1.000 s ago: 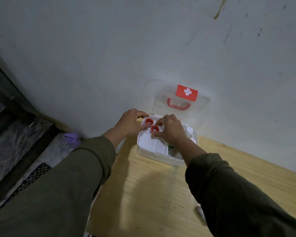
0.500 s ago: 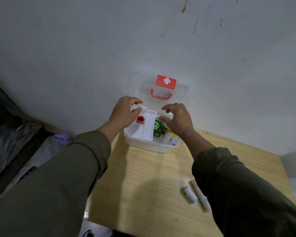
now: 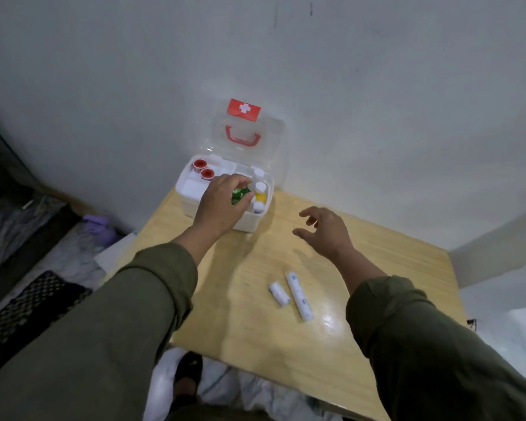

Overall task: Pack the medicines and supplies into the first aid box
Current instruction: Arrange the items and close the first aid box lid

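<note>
The white first aid box (image 3: 247, 225) stands open at the table's far edge, its clear lid (image 3: 266, 153) with a red cross and red handle leaning on the wall. Two red tape rolls (image 3: 203, 168) sit in the inner tray at the box's left. My left hand (image 3: 220, 205) reaches into the box, its fingers and thumb curled around a green container (image 3: 240, 195). Beside it stand a yellow bottle (image 3: 260, 196) and small white-capped bottles. My right hand (image 3: 325, 232) hovers open over the table, right of the box. A short white tube (image 3: 279, 294) and a long white tube (image 3: 299, 296) lie on the table.
The small wooden table (image 3: 392, 268) stands against a grey wall. A purple object (image 3: 99, 227) and a black mesh mat (image 3: 28, 302) lie on the floor to the left. White cloth shows below the table's near edge and at the right.
My right hand has left the box and drawn back over the table, fingers spread. My left hand has moved from the box's left side onto the green container. The camera has tilted down.
</note>
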Tool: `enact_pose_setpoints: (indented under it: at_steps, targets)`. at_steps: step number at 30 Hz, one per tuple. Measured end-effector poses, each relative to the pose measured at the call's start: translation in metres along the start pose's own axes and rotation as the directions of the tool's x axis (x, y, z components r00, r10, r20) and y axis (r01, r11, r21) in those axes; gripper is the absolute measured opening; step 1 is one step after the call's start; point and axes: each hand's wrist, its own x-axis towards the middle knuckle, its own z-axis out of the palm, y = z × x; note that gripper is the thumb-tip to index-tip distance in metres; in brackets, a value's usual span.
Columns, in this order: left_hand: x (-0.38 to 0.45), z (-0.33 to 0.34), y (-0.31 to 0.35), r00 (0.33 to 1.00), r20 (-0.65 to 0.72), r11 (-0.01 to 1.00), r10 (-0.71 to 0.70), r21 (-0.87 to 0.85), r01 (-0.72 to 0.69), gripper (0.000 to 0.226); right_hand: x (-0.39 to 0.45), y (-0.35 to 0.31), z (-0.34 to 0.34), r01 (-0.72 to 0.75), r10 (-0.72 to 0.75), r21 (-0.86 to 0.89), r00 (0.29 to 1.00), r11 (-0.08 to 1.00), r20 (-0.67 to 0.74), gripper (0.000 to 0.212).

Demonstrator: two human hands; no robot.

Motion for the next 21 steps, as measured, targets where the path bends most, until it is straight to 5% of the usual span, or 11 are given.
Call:
enact_pose_setpoints:
  at_steps: [6,12,21]
  targets:
    - [-0.077,0.048,0.010,0.990,0.028,0.988,-0.140,0.066,0.137,0.025,-0.043,0.045,0.024,-0.078,0.107,-0.142,0.973,0.987,0.206,0.038]
    - [-0.125,0.091,0.021,0.826,0.165,0.821,-0.538,0.321,0.471,0.043,-0.064,0.059,0.045,-0.102,0.140,-0.143,0.946,0.984,0.291,0.037]
    - [-0.141,0.112,0.027,0.773,0.203,0.792,-0.601,0.285,0.540,0.040,-0.076,0.063,0.058,-0.148,0.183,-0.134,0.934,0.980,0.306,0.037]
